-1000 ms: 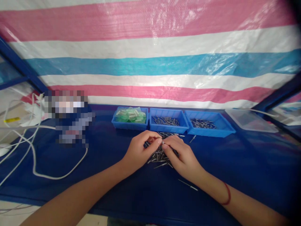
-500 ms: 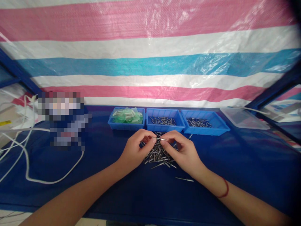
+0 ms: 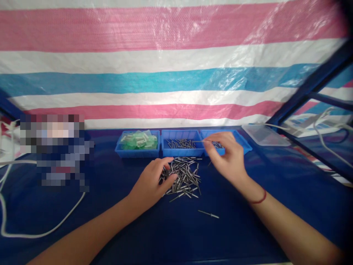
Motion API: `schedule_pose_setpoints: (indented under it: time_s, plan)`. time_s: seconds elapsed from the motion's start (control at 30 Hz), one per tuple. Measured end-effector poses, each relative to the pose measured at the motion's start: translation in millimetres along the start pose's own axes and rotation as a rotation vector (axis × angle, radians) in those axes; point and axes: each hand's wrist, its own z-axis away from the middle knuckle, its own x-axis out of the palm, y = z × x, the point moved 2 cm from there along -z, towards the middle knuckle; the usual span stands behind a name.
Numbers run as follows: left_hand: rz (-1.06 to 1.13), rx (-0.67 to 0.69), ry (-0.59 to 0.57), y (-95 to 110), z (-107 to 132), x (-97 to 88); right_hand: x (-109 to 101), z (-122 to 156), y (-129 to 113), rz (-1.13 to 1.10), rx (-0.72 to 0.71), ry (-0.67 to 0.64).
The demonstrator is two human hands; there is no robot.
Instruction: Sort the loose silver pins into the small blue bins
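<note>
A pile of metal pop rivets [image 3: 183, 176] lies on the blue tabletop. At its left edge, my left hand [image 3: 154, 178] is open, thumb and fingers apart with nothing between them. My right hand [image 3: 227, 156] pinches one pop rivet [image 3: 199, 141] by its end, the thin pin pointing left over the middle blue bin [image 3: 182, 152]. That bin holds several rivets. The right blue bin [image 3: 245, 147], partly hidden behind my right hand, also has rivets in it. One loose rivet [image 3: 209, 214] lies apart, nearer to me.
The left blue bin [image 3: 138, 153] holds green plastic packets [image 3: 140, 140]. A clear plastic lid [image 3: 266, 135] lies at the back right. A white cable [image 3: 52, 230] loops across the left side beside a blurred-out object [image 3: 60, 147]. A striped sheet [image 3: 165, 81] hangs behind.
My hands have parted. The right hand has moved up and right to the bins with a rivet, while the left has let go and opened by the pile. The view has shifted slightly.
</note>
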Motion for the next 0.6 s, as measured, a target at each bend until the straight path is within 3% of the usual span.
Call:
schedule_pose_setpoints:
  time_s: [0.1, 0.27, 0.43, 0.6]
  plan:
    - [-0.106, 0.156, -0.073, 9.4, 2.2, 0.3, -17.7, -8.9, 36.5, 0.217, 0.136, 0.129]
    - [-0.223, 0.375, -0.202, 28.6, 9.0, 10.1, -19.8, -12.0, 76.4, 0.424, 0.232, -0.037]
    - [-0.25, 0.574, -0.303, 38.4, 17.6, 25.1, -18.1, -10.3, 59.8, 0.389, 0.171, 0.022]
    - [-0.299, 0.653, -0.264, 38.9, 21.4, 32.2, -10.1, -3.6, 21.8, 0.294, 0.037, -0.048]
